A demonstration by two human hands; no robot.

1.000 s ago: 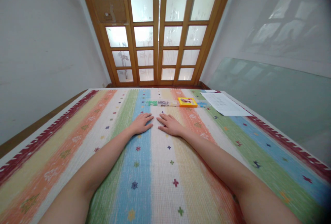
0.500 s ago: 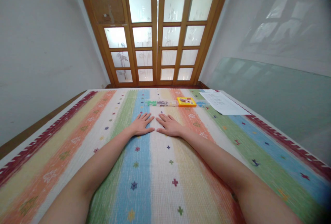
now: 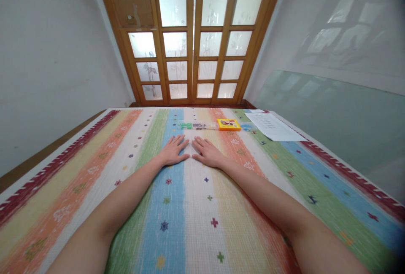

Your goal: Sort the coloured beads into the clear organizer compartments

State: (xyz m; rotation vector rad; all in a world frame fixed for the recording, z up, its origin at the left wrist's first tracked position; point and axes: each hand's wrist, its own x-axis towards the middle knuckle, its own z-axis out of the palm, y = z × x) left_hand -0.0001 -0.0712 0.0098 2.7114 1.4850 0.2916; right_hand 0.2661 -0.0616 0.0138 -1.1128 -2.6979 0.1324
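Observation:
My left hand [image 3: 173,151] lies palm down on the striped tablecloth [image 3: 199,206], its fingers spread and holding nothing. Close beside it, my right hand [image 3: 207,152] rests the same way, fingers stretched toward the left hand. A small gap separates the two. Just beyond the fingertips lies a row of clear plastic packets: one with green pieces [image 3: 185,126], one with dark pieces [image 3: 199,126] and one with blue pieces [image 3: 247,127]. Among them sits a flat yellow box [image 3: 229,124] with a red edge and a printed picture. Neither hand touches these things.
Printed white paper sheets [image 3: 274,126] lie at the far right of the table. A pale green glass panel [image 3: 335,114] leans along the right wall. Wooden doors [image 3: 192,42] with glass panes stand beyond the table's far edge.
Both hands stay flat in nearly the same place. The fingers of the right hand have shifted very slightly. The packets, box and papers have not moved.

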